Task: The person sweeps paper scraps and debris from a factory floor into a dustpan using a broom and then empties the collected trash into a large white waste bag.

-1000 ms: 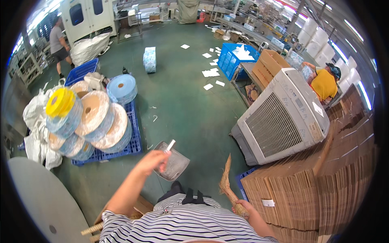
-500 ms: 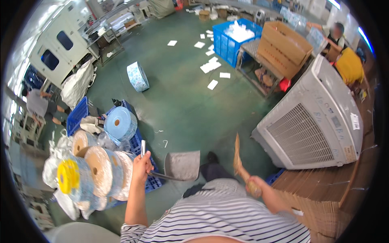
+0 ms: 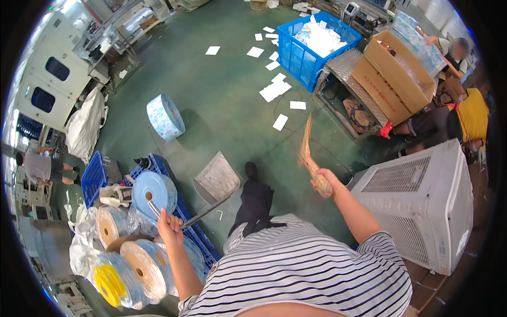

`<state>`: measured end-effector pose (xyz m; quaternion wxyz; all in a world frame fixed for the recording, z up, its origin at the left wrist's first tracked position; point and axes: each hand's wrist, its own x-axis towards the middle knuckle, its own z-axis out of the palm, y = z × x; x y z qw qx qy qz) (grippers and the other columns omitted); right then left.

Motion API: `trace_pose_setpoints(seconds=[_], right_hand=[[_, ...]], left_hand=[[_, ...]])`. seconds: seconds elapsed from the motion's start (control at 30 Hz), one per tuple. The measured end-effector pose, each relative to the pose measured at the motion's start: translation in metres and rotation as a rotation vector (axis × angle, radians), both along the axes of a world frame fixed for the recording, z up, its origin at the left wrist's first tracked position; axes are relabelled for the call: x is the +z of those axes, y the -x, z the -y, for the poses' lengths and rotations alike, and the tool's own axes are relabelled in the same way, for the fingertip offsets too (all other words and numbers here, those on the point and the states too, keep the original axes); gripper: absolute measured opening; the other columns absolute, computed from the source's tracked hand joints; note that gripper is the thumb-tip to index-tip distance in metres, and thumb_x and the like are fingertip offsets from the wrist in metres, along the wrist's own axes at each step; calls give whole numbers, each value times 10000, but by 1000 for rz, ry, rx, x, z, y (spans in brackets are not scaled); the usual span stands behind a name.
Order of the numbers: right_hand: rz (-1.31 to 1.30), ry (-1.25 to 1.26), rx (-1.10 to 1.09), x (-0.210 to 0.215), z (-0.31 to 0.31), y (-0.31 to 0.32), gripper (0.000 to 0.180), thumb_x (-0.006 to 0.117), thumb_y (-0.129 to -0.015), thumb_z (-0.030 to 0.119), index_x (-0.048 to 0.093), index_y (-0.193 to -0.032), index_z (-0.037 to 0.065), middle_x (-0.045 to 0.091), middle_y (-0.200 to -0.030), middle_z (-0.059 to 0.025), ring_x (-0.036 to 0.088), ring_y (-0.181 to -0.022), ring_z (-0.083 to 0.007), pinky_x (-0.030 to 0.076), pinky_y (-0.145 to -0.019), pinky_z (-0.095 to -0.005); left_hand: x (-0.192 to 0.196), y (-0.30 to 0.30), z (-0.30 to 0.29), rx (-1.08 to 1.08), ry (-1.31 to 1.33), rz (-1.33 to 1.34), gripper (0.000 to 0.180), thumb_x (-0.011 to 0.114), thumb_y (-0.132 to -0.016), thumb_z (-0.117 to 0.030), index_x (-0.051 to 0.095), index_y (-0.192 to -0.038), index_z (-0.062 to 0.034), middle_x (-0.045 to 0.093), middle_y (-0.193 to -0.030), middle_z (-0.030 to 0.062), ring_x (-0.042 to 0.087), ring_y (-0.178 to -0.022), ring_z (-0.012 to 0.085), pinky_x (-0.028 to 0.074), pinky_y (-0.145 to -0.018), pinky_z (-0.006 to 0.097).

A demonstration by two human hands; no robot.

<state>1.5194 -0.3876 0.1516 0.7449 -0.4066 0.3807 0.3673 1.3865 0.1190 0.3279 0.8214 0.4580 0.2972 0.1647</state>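
- Metal dustpan (image 3: 217, 178) hangs low over the green floor (image 3: 222, 105), pan looks empty; its long handle (image 3: 203, 214) runs back to the left hand (image 3: 169, 226).
- Straw broom (image 3: 312, 158) held bristles-up, off the floor.
- Sweeping looks barely begun: white paper sheets (image 3: 274, 90) lie scattered ahead beside the blue crate (image 3: 303, 58); none gathered.
- Left hand: fingers wrapped closed round the handle, arm raised at the left side.
- Right hand (image 3: 326, 184): fist closed on the broom grip, elbow bent, forearm reaching forward.
- Beside: film rolls (image 3: 153, 193), white cooler unit (image 3: 422, 201).
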Motion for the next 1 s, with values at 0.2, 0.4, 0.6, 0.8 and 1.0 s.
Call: trace_pose_setpoints(seconds=[0.2, 0.4, 0.6, 0.8, 1.0], right_hand=[[-17, -15, -113, 8, -48, -167, 362, 498, -755, 256, 409, -1026, 33, 515, -779, -154, 534, -594, -247, 495, -529, -358], [-104, -135, -471, -29, -88, -312, 293, 489, -730, 213, 452, -976, 58, 518, -744, -123, 523, -607, -239, 491, -542, -357], [-137, -311, -781, -128, -107, -464, 182, 502, -690, 173, 463, -848, 92, 488, -663, -81, 505, -600, -236, 478, -519, -351], [-19, -35, -867, -148, -167, -653, 257, 586, -683, 293, 479, -802, 93, 482, -620, -59, 502, -515, -224, 458, -464, -354], [-208, -143, -348, -44, -201, -785, 323, 534, -725, 220, 425, -962, 31, 514, -737, -129, 532, -573, -243, 495, -479, -364]], left_hand=[[-2, -229, -51, -111, -99, -85, 399, 512, -868, -255, 304, -545, -147, 262, -414, -29, 232, -343, 84, 302, -418, 257], [21, -421, -72, -216, -215, -175, 373, 517, -866, -232, 327, -559, -139, 278, -413, -26, 260, -335, 86, 307, -412, 257], [17, -587, -115, -196, -197, -182, 359, 521, -865, -222, 334, -570, -139, 274, -418, -27, 244, -335, 84, 293, -407, 254], [42, -759, -139, -115, -127, -241, 393, 512, -873, -262, 327, -549, -140, 261, -420, -23, 251, -354, 92, 315, -451, 255], [75, -919, -152, -150, -73, -175, 404, 461, -904, -254, 310, -544, -147, 219, -423, -32, 239, -370, 78, 326, -481, 247]])
